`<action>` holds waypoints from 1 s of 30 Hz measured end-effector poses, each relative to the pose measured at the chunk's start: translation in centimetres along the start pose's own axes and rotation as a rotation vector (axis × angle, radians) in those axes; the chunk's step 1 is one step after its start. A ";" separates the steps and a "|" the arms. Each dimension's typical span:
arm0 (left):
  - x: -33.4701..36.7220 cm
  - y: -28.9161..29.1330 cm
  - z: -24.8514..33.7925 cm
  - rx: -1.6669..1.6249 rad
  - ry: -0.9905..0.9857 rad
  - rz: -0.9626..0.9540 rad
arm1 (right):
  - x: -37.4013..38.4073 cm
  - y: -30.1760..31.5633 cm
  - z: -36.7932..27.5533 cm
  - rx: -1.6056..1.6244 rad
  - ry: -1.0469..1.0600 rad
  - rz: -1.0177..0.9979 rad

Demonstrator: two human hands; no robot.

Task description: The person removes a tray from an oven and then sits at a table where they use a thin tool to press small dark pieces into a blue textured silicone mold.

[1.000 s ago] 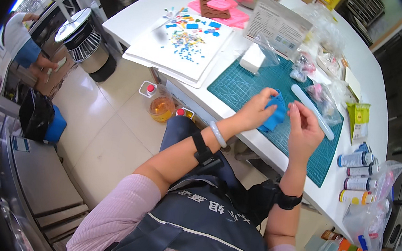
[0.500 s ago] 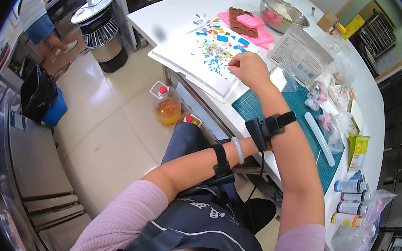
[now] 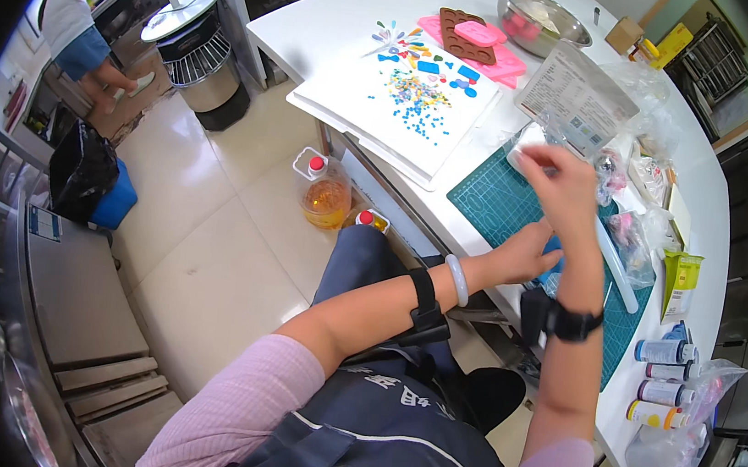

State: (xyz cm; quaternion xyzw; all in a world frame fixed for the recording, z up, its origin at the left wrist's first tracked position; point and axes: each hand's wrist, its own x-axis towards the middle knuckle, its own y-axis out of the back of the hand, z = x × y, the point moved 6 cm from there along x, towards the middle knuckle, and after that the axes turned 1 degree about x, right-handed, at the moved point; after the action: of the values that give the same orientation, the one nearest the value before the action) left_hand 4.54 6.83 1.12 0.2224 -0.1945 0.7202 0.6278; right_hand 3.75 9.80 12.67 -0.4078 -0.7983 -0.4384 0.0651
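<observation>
My left hand (image 3: 521, 254) is over the green cutting mat (image 3: 495, 198), fingers bent round a small blue piece (image 3: 553, 244) that shows between thumb and fingers. My right hand (image 3: 567, 187) is raised just above it, its thumb and index finger apart with nothing visible between them. Behind the right fingertips lies a white lump (image 3: 527, 140) in clear plastic; I cannot tell whether they touch. To the left, a white board (image 3: 351, 106) carries scattered coloured sprinkles (image 3: 419, 100) and small blue, red and yellow shapes (image 3: 428, 67).
A brown mould (image 3: 463, 39) on pink mats, a steel bowl (image 3: 542, 22) and a printed sheet (image 3: 576, 100) stand at the back. A white rolling pin (image 3: 620, 273), plastic bags, and several small bottles (image 3: 667, 351) line the right. Oil jugs (image 3: 323, 198) stand below the table edge.
My right hand has moved from the sprinkles on the board back toward me and rightward, above the mat. My left hand, hidden before behind the right arm, now shows with the blue piece.
</observation>
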 end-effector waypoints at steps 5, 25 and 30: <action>-0.7 0.3 0.2 0.199 0.112 -0.019 | -10.1 8.3 7.2 -0.106 -0.219 0.218; 1.3 -0.3 2.0 0.567 0.008 -0.160 | -20.1 10.2 11.8 -0.456 -0.284 0.502; -0.6 -2.8 3.8 0.827 -0.242 -0.435 | -20.7 10.6 11.8 -0.419 -0.373 0.549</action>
State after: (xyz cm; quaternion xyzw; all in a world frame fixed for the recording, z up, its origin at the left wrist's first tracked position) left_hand 7.72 4.60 3.91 0.5710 0.0874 0.5579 0.5958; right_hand 27.86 9.36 2.80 -0.6833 -0.5509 -0.4765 -0.0508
